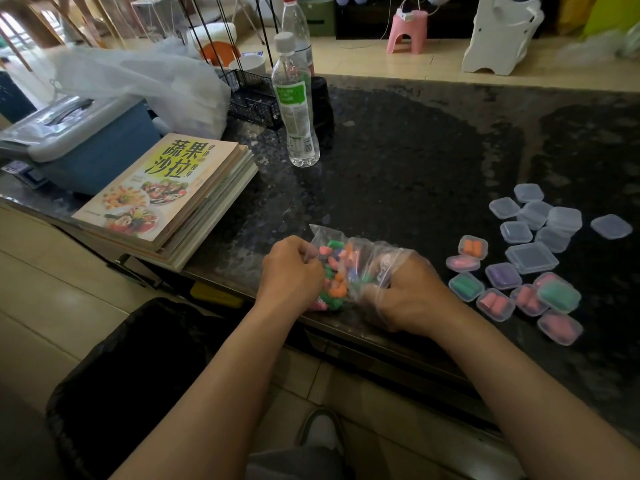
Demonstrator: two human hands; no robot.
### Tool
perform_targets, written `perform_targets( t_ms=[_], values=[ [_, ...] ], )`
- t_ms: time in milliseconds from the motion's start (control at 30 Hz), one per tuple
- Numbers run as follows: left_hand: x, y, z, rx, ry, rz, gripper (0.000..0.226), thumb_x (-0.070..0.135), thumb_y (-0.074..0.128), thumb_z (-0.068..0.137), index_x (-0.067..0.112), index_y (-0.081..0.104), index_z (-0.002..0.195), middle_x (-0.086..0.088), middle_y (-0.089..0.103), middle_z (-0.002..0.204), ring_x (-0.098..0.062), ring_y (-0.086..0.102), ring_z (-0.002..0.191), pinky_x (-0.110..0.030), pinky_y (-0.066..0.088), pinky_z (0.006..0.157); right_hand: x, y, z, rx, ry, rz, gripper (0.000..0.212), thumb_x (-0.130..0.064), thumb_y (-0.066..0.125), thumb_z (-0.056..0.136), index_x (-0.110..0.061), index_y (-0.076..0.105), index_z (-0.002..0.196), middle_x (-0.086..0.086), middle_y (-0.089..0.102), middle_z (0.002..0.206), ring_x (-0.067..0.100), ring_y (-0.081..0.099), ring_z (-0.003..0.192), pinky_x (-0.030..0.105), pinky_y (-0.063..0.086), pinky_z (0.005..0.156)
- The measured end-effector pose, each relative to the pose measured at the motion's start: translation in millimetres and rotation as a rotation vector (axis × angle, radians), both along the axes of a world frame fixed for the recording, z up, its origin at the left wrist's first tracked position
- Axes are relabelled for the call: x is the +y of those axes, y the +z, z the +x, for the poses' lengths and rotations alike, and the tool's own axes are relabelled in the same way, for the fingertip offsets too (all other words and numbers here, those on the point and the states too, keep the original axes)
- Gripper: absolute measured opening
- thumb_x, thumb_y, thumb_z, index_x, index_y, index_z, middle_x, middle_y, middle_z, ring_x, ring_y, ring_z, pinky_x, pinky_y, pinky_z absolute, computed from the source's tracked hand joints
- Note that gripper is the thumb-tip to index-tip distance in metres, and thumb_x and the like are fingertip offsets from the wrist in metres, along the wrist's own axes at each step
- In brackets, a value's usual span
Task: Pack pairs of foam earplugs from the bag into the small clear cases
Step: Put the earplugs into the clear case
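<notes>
Earplug bag (323, 235) with left grip (291, 271) tight on its edge, right grip (405, 296) inside, hold unclear.

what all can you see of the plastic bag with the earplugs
The bag is thin, clear, crinkled plastic, holding loose foam earplugs in orange, pink and green. It lies at the near edge of the dark counter. The left hand grips its left side; the right hand shows through the film, fingers covered by it. What those fingers hold is unclear.
</notes>
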State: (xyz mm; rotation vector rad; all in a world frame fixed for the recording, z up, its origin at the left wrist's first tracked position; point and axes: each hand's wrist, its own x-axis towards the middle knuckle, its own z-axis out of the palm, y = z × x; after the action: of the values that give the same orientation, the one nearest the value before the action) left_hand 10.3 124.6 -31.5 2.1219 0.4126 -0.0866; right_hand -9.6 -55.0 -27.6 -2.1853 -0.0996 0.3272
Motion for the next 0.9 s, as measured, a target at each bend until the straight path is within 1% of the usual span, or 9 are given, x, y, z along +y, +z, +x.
perform_targets(
  t_ms=[233,300,400,467,567,633,700,767,900],
  values=[
    [1,7,-1,-0.010,0.075,-0.007,0.006,0.021,0.062,0.100,0.019,0.060,0.094,-0.003,0.066,0.100,-0.017,0.072,0.080,-0.025,0.057,0.048,-13,5,-2,-0.112,-0.202,0.110,0.013,-0.016,0.076,0.087,-0.026,0.068,0.087,-0.007,0.069,0.087,0.009,0.068,0.084,0.021,0.056,0.066],
    [2,6,0,-0.013,0.133,-0.008,0.008,0.022,0.063,0.099,0.021,0.057,0.095,-0.003,0.064,0.103,-0.018,0.071,0.084,-0.029,0.061,0.050,-18,6,-3,-0.140,-0.236,0.165,0.015,-0.015,0.078,0.086,-0.028,0.069,0.089,-0.008,0.070,0.088,0.007,0.068,0.084,0.022,0.058,0.070],
    [1,7,1,-0.012,0.193,0.044,0.019,0.028,0.063,0.098,0.023,0.052,0.113,-0.005,0.058,0.115,-0.024,0.067,0.096,-0.041,0.065,0.064,-25,5,-6,-0.168,-0.279,0.226,0.015,-0.016,0.080,0.086,-0.027,0.071,0.089,-0.007,0.072,0.087,0.006,0.070,0.082,0.025,0.060,0.072],
    [-4,9,1,-0.030,0.128,0.271,0.043,0.032,0.064,0.096,0.022,0.046,0.133,-0.009,0.052,0.129,-0.029,0.059,0.112,-0.050,0.060,0.085,-31,6,-8,-0.180,-0.312,0.258,0.014,-0.015,0.080,0.085,-0.025,0.072,0.089,-0.006,0.073,0.085,0.007,0.070,0.080,0.024,0.060,0.072],
    [-25,25,-3,-0.255,0.049,0.497,0.051,0.026,0.066,0.091,0.017,0.049,0.139,-0.012,0.049,0.135,-0.030,0.051,0.119,-0.049,0.047,0.102,-43,11,-15,-0.166,-0.340,0.284,0.012,-0.015,0.079,0.086,-0.025,0.072,0.090,-0.005,0.074,0.085,0.008,0.071,0.079,0.025,0.060,0.071],
    [-47,39,-10,-0.421,-0.047,0.381,0.033,0.018,0.065,0.091,0.017,0.062,0.124,-0.004,0.059,0.121,-0.022,0.058,0.110,-0.039,0.050,0.095,-52,17,-19,-0.155,-0.363,0.319,0.012,-0.014,0.077,0.087,-0.024,0.073,0.090,-0.004,0.075,0.084,0.009,0.072,0.079,0.026,0.060,0.070],
    [-73,51,-22,-0.429,-0.160,0.135,0.012,0.015,0.065,0.093,0.023,0.067,0.101,0.006,0.066,0.096,-0.006,0.065,0.087,-0.021,0.053,0.076,-63,22,-25,-0.158,-0.400,0.371,0.012,-0.012,0.077,0.088,-0.023,0.072,0.090,-0.003,0.075,0.083,0.009,0.072,0.077,0.021,0.060,0.064],
    [-98,55,-32,-0.394,-0.286,-0.054,0.015,0.009,0.066,0.093,0.024,0.068,0.090,0.008,0.067,0.079,0.003,0.064,0.070,-0.012,0.049,0.062,-75,27,-30,-0.164,-0.435,0.405,0.012,-0.013,0.077,0.088,-0.024,0.072,0.091,-0.004,0.075,0.083,0.006,0.072,0.078,0.018,0.058,0.061],
    [-135,46,-37,-0.253,-0.380,-0.258,0.013,0.011,0.071,0.092,0.024,0.071,0.090,0.000,0.075,0.081,-0.008,0.074,0.078,-0.031,0.062,0.072,-96,34,-43,-0.131,-0.493,0.458,0.006,-0.020,0.076,0.089,-0.024,0.073,0.093,-0.009,0.076,0.084,0.006,0.074,0.079,0.028,0.063,0.065]
  ],
)
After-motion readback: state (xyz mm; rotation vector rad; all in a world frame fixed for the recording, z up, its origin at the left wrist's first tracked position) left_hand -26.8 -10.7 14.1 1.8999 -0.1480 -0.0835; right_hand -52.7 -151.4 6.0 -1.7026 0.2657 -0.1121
